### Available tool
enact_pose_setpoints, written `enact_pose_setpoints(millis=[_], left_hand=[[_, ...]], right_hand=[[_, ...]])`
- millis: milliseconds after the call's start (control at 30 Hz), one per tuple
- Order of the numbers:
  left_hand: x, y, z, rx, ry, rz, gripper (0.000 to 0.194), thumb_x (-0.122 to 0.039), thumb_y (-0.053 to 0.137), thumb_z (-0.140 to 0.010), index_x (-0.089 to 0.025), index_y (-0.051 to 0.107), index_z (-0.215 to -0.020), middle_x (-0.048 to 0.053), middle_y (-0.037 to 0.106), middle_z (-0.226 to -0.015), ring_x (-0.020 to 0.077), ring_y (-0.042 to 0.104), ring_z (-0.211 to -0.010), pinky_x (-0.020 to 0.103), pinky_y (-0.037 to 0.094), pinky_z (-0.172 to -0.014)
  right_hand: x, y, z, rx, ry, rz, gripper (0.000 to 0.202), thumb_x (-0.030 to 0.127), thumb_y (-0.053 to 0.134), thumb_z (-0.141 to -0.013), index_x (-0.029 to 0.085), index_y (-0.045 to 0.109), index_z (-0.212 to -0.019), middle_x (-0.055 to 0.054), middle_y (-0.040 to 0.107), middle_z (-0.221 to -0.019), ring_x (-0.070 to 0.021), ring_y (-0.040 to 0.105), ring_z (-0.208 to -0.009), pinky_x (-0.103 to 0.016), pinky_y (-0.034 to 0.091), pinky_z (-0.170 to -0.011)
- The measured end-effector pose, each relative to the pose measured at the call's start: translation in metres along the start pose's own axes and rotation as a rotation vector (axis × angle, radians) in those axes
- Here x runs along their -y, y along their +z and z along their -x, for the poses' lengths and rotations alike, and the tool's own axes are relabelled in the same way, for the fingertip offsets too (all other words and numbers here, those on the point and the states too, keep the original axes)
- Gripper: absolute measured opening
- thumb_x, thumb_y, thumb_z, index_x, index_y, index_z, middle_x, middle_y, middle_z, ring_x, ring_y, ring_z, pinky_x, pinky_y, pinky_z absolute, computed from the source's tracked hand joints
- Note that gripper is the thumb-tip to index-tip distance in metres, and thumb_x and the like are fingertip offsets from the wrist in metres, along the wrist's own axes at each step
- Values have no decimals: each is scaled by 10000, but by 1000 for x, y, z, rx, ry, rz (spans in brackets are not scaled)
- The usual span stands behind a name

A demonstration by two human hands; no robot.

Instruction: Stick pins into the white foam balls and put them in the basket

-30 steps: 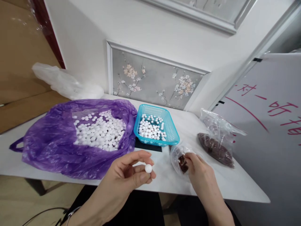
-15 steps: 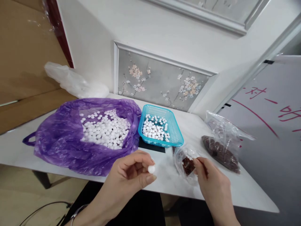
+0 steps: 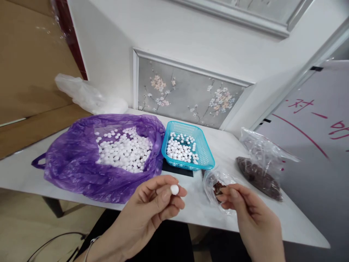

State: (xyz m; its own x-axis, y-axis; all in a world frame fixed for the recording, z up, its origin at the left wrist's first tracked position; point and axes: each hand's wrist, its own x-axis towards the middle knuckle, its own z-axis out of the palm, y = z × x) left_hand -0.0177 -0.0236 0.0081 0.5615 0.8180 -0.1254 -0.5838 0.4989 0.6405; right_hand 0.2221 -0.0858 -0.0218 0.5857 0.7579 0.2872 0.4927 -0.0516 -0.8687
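A small white ball (image 3: 174, 189) is pinched between the thumb and fingers of my left hand (image 3: 152, 209), above the table's front edge. My right hand (image 3: 255, 218) is closed in a pinch at the mouth of a small clear plastic bag (image 3: 208, 182). Dark reddish-brown bits (image 3: 218, 187) show inside that bag; whatever lies between my right fingertips is too small to make out. Beyond my left hand sits a blue plastic basket (image 3: 205, 147), partly filled with white balls (image 3: 180, 149). To its left spreads a purple plastic bag (image 3: 73, 163) holding many more white balls (image 3: 128, 149).
A clear zip bag of dark brown material (image 3: 259, 174) lies at the right of the white table (image 3: 297, 222). Under the basket's front edge is a black flat object (image 3: 177, 170). A white plastic bag (image 3: 89, 96) rests at the back left, and a framed flower picture (image 3: 185, 91) leans behind.
My left fingers have shifted around the white ball, turning it slightly upward. My right hand has drawn a little to the right, its fingertips now pinched together at the small bag's opening.
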Motion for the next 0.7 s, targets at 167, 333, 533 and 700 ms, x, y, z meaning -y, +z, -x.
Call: enact_pose_setpoints(millis=[167,333,533,700], left_hand=[[1,1,2,35,-24,45,43,-188,762,-827,-194,768,-869,23,789,-827,84,733,-686,116,584,-621],[-1,2,3,31,-56,105,32,-192,766,-822,-188,761,-853,31,793,-803,80,734,-647,119,591,-611],[1,1,3,31,-73,157,69,-206,783,-806,-195,768,-872,29,789,-795,81,739,-661,127,599,-647],[4,-2,1,18,-49,108,56,-166,793,-794,-196,775,-838,6,771,-809,67,725,-682,115,586,-674]], right_hand=[[21,9,18,138,-109,-239,114,325,663,-881,231,727,-898,-7,717,-664,-150,644,-554,-241,578,-563],[29,22,28,261,-32,-534,132,302,673,-886,249,773,-955,-37,724,-732,-179,666,-625,-300,588,-592],[39,34,30,307,-128,-646,126,224,654,-910,267,773,-918,-40,684,-855,-151,644,-697,-269,562,-636],[51,38,32,322,-159,-759,100,210,663,-914,263,734,-960,-15,665,-800,-134,638,-704,-245,554,-667]])
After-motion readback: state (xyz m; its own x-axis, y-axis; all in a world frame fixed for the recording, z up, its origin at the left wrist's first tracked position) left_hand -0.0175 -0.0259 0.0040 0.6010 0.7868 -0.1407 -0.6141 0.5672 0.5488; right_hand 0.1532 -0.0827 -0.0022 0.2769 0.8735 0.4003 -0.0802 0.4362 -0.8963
